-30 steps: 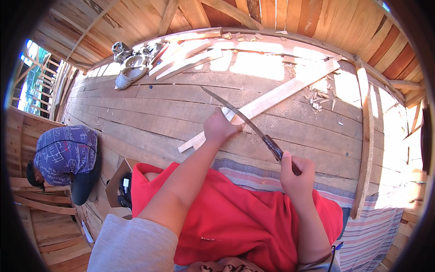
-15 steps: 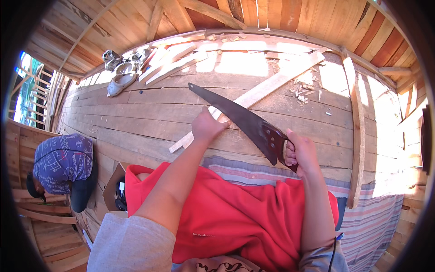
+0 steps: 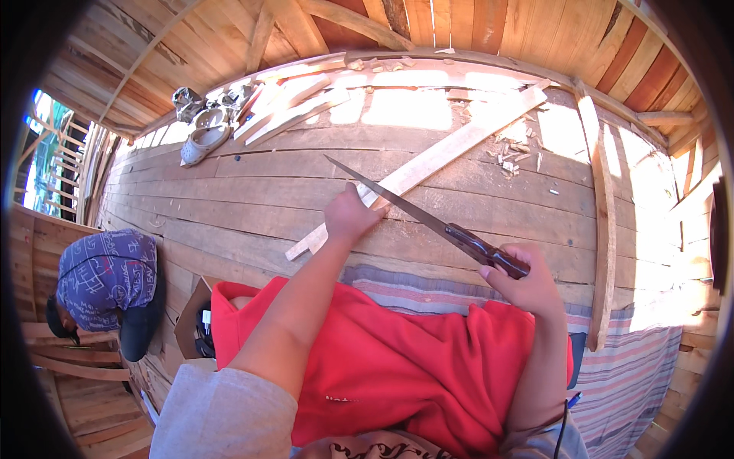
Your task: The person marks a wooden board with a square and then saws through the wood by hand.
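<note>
Plank [image 3: 466, 141]: diagonal on the floor [image 3: 252, 183], unmoved.
Saw [image 3: 420, 213]: rolled from broadside to thin edge over the plank; this seems to turn its teeth toward the wood. Contact unclear.
Right hand [image 3: 529, 283]: wrapped around the saw's handle, wrist turned.
Left hand [image 3: 352, 214]: on the plank's nearer part; finger closure can't be told.
Shirt lettering [image 3: 115, 268]: white, on a co-worker.
Red cloth print [image 3: 342, 398]: small, white.

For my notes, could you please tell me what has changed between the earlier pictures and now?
The right hand has shifted to the right and turned the saw: half a second ago its broad face showed, now its narrow edge. Nothing was let go. The left hand stays on the wood; the shoes lie as before.
</note>
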{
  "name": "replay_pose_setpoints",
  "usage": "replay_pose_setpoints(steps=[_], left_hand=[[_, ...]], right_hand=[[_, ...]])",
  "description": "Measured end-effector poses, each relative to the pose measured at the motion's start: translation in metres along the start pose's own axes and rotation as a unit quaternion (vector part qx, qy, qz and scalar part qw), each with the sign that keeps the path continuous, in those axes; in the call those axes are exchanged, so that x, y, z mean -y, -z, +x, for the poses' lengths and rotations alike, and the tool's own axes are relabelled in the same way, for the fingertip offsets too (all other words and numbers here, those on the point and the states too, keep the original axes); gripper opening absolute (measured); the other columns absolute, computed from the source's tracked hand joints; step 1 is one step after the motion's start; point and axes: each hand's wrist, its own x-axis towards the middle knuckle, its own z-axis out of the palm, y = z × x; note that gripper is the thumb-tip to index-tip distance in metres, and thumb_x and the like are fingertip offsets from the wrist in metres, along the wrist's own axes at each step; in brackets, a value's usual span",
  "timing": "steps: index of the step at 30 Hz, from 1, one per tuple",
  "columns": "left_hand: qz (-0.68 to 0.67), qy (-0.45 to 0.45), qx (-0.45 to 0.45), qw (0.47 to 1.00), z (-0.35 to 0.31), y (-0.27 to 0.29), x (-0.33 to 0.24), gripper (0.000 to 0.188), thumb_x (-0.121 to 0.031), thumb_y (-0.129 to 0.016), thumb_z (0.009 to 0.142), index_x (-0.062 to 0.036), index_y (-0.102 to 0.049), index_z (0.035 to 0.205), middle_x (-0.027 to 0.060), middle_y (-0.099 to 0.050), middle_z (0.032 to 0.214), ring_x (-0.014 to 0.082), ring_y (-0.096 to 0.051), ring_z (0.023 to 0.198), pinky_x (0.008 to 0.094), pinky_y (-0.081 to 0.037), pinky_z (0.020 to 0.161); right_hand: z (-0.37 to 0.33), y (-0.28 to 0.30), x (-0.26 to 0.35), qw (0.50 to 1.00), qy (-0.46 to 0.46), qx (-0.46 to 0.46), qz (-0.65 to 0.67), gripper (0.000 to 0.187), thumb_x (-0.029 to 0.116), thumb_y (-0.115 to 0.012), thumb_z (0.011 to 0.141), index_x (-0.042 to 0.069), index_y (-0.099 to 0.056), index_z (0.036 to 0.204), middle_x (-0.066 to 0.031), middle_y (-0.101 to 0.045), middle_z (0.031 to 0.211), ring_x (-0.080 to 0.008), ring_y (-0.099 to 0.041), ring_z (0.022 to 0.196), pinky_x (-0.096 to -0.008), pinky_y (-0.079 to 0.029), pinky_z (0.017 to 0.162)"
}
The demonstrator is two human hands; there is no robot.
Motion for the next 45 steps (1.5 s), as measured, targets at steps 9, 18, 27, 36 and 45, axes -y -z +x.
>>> replay_pose_setpoints(steps=[9,18,27,36,45], left_hand=[[-0.017,-0.005,0.011,1.0,0.001,-0.002,0.004,0.081,-0.059,-0.087,0.065,0.004,-0.062,0.108,0.0235,-0.074,0.096,0.0385,-0.074,0.092,0.0455,-0.059,0.082],[-0.032,0.008,0.011,0.999,0.008,-0.001,0.004,0.078,-0.058,-0.086,0.064,0.0048,-0.064,0.105,0.025,-0.074,0.096,0.0393,-0.074,0.089,0.0464,-0.059,0.079],[-0.029,-0.003,0.004,1.0,0.004,0.0,-0.003,0.077,-0.058,-0.087,0.064,0.0031,-0.064,0.105,0.0238,-0.074,0.096,0.039,-0.073,0.093,0.0466,-0.058,0.083],[-0.024,-0.002,-0.032,0.999,-0.001,-0.008,0.002,0.082,-0.059,-0.089,0.061,0.0023,-0.063,0.11,0.0236,-0.073,0.099,0.0393,-0.072,0.095,0.0463,-0.057,0.084],[-0.022,0.011,-0.045,0.999,-0.014,-0.002,-0.003,0.088,-0.057,-0.089,0.061,-0.0006,-0.062,0.124,0.0219,-0.074,0.109,0.0374,-0.071,0.104,0.0458,-0.057,0.089]], right_hand=[[0.005,-0.079,0.018,0.998,-0.018,-0.062,-0.011,0.029,0.008,-0.067,0.078,0.003,-0.045,0.06,-0.0025,-0.042,0.053,-0.009,-0.04,0.052,-0.0321,-0.035,0.049],[-0.007,-0.081,0.026,0.993,-0.014,-0.097,-0.063,0.03,0.009,-0.067,0.078,0.002,-0.043,0.06,-0.0022,-0.038,0.052,-0.0091,-0.04,0.053,-0.0319,-0.032,0.049],[-0.04,-0.018,0.022,0.99,-0.01,-0.133,-0.048,0.015,0.006,-0.064,0.078,-0.002,-0.06,0.066,0.0017,-0.047,0.054,-0.0054,-0.042,0.051,-0.0288,-0.035,0.048],[-0.03,0.002,0.021,0.996,-0.068,-0.055,-0.02,0.016,0.009,-0.065,0.08,-0.002,-0.061,0.069,-0.0031,-0.057,0.055,-0.0096,-0.053,0.049,-0.0312,-0.043,0.048],[-0.027,0.007,0.012,0.996,-0.039,-0.042,-0.073,0.021,0.016,-0.067,0.08,-0.003,-0.062,0.072,-0.0083,-0.055,0.055,-0.0154,-0.055,0.053,-0.0357,-0.046,0.054]])
